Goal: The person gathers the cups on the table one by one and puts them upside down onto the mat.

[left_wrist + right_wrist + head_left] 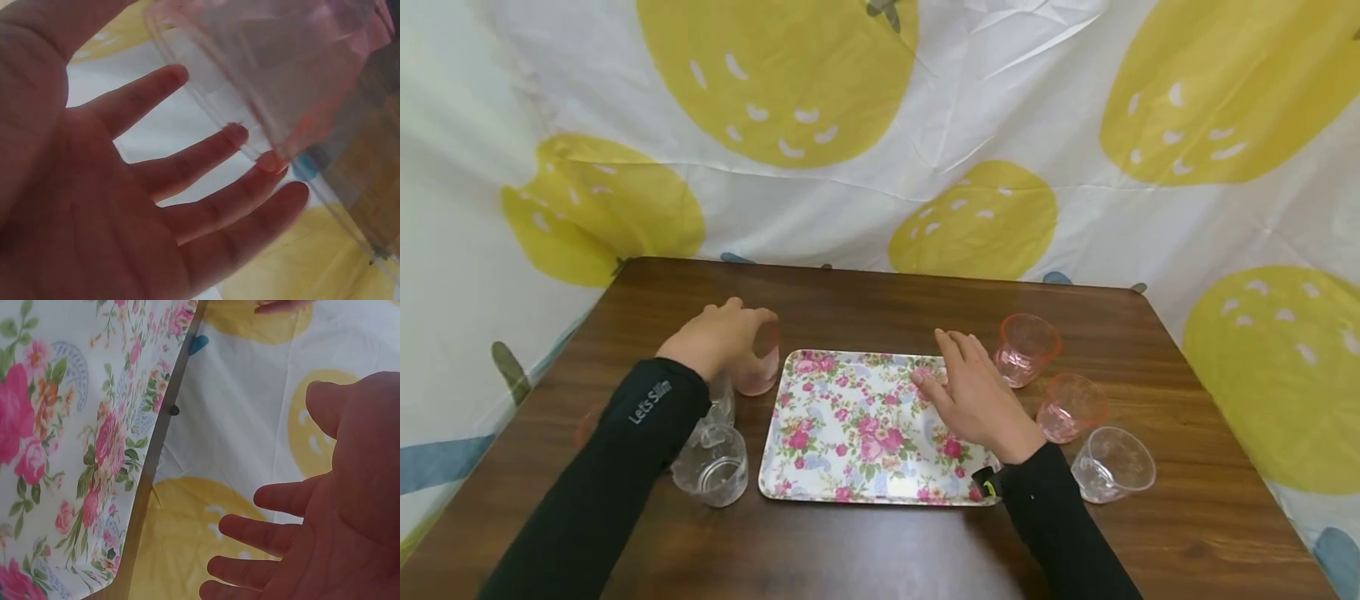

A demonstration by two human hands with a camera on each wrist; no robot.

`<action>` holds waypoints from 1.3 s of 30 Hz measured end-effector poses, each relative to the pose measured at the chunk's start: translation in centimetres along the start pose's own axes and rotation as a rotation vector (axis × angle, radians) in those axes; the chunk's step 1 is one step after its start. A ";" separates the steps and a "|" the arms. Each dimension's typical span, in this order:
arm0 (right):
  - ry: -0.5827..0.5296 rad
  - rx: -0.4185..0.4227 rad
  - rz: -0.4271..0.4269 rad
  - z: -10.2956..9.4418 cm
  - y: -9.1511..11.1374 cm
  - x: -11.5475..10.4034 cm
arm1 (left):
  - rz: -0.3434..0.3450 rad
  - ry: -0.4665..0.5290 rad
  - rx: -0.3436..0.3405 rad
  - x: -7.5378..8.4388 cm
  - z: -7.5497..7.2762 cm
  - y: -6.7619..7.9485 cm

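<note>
My left hand (721,337) reaches over a pink clear cup (760,360) just left of the floral tray. In the left wrist view its fingers (206,212) are spread, with the fingertips right at the rim of that pink cup (281,75). Above the right part of the floral tray (865,425) hovers my right hand (977,400), fingers extended and holding nothing. The right wrist view shows that same palm (350,506) beside the flowered tray surface (69,437). On the tray lies nothing but its printed roses.
Clear cups (711,467) stand left of the tray, partly behind my left sleeve; a pink rim (586,427) peeks out beyond it. To the right are two pink cups (1026,350) and a clear cup (1112,467). A lemon-print cloth (820,217) hangs behind the wooden table (865,550).
</note>
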State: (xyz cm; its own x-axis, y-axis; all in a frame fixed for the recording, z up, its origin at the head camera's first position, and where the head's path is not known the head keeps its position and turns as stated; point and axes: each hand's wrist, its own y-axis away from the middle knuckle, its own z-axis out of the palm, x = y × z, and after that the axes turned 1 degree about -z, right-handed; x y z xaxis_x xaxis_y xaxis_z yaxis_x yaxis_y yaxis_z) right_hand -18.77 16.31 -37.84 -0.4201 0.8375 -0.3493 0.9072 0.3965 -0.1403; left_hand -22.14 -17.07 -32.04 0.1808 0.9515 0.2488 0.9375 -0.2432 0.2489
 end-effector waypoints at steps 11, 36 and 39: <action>-0.029 0.003 0.003 0.2 0.0 0.1 | 0.061 0.032 0.104 -0.9 -0.7 0.4; -0.635 0.268 -0.210 -0.4 -0.8 -0.4 | 0.433 0.536 0.327 2.5 -0.8 2.5; -0.780 0.229 -0.215 -0.5 -0.7 -0.7 | 0.501 0.626 0.300 3.1 0.0 2.4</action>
State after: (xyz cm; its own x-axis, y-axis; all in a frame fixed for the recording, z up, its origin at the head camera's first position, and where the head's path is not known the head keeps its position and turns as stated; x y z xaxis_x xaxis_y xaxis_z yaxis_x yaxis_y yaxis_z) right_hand -19.15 15.65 -37.02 -0.5260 0.2189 -0.8218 0.8261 0.3611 -0.4326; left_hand -19.34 -14.68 -30.62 0.4801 0.4444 0.7563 0.8458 -0.4632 -0.2647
